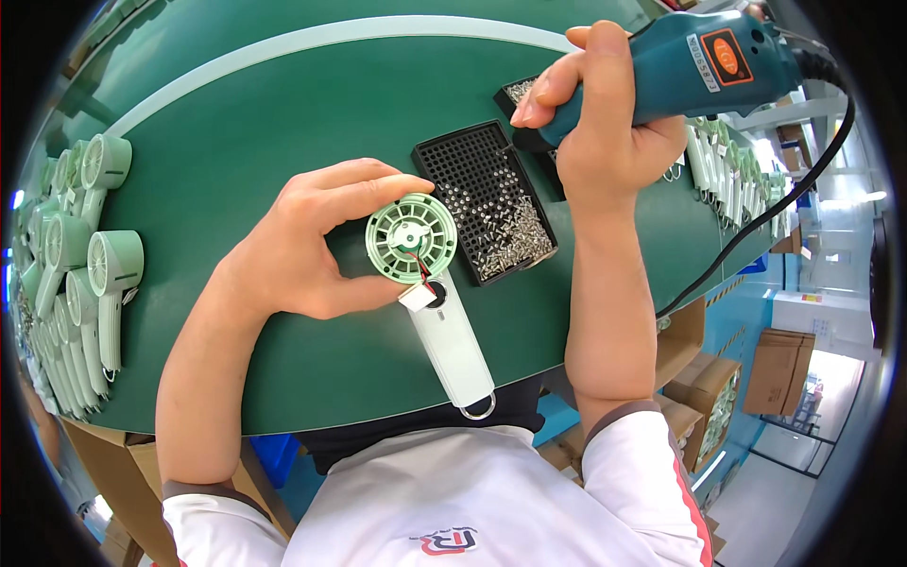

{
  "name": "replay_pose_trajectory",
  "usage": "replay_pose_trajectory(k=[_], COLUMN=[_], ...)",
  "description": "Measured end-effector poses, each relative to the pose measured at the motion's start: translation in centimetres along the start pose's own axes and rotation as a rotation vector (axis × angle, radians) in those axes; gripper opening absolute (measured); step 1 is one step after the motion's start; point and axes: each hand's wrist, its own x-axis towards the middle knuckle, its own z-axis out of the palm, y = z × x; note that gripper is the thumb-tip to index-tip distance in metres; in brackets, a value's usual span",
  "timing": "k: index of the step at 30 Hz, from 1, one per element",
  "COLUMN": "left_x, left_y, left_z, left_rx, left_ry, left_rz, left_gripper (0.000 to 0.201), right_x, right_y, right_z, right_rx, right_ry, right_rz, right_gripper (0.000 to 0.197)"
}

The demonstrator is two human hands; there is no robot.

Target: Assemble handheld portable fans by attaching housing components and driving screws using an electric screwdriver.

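Note:
My left hand (316,241) grips the round head of a handheld fan (452,345) between thumb and fingers. The fan's head is pale green with a slotted ring, and its white handle slants toward me, ending in a metal ring. Red and black wires with a white connector (418,296) hang from the head. Raised to the right, my right hand (614,118) is wrapped round a teal electric screwdriver (675,71), whose tip points left over the screw trays. Just right of the fan head lies a black perforated screw tray (453,156), with small silver screws standing in holes and heaped at its near end.
Several green fans (115,263) stand crowded on the left of the green table (283,104). More fan parts (723,170) line the right side. Another screw tray (515,90) sits behind the first. The screwdriver's black cord (756,236) loops down at right. Cardboard boxes (699,387) stand below the table.

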Motion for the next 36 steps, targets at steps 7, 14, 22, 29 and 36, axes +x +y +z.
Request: replay_pose_trajectory(k=[7,14,22,29,36], left_x=[-0.2,-0.4,-0.4,-0.8,-1.0], left_y=[-0.1,-0.3,0.0,0.4,1.5], left_z=[0.0,0.0,-0.1,0.2,0.3], left_rx=[0.005,-0.003,-0.008,0.010,0.031], left_ry=[0.014,0.011,0.006,0.016,-0.016], left_rz=[0.008,0.009,-0.009,0.020,-0.021], left_gripper=[0.065,0.067,0.064,0.070,0.077], right_x=[0.2,0.4,-0.1,-0.5,-0.8], right_y=[-1.1,-3.8,-4.5,-5.0,-5.7], right_z=[0.5,0.6,0.9,-0.3,-0.3], right_rx=[0.099,0.190,0.309,0.543,0.640], right_ry=[0.068,0.102,0.074,-0.134,-0.206], right_rz=[0.036,0.079,0.068,0.044,0.055], right_gripper=[0.030,0.035,0.039,0.055,0.056])
